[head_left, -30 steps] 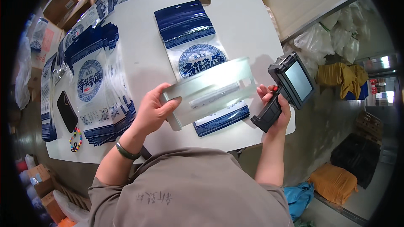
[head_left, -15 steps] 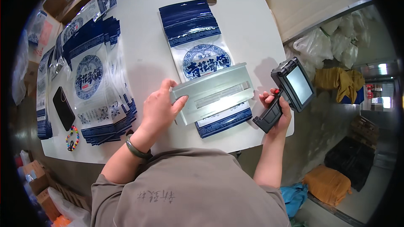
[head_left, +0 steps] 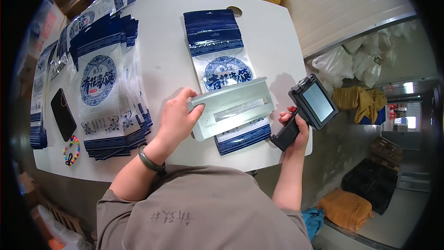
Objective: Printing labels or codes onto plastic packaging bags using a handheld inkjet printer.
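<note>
My left hand [head_left: 178, 118] grips the left end of a pale metal plate [head_left: 231, 95] with raised edges and a long slot, thumb on top. The plate lies across the lower half of a stack of blue-and-white printed plastic bags [head_left: 215, 34]; part of the top bag shows through the slot. To the right of the plate, my right hand [head_left: 298, 134] is closed round the handle of a black handheld printer [head_left: 312, 104] with a lit screen. A red spot, seemingly a button, shows by its fingers. The printer is held apart from the plate.
More of the same bags [head_left: 101, 83] lie in overlapping piles on the left of the white table [head_left: 162, 41]. Beside them rests a black phone [head_left: 63, 115] with a beaded strap [head_left: 71, 150]. A pale wall panel [head_left: 342, 9] borders the table's far right.
The whole view has turned and shifted slightly. Both hands keep their holds; the plate stays over the bags and the printer stays to its right.
</note>
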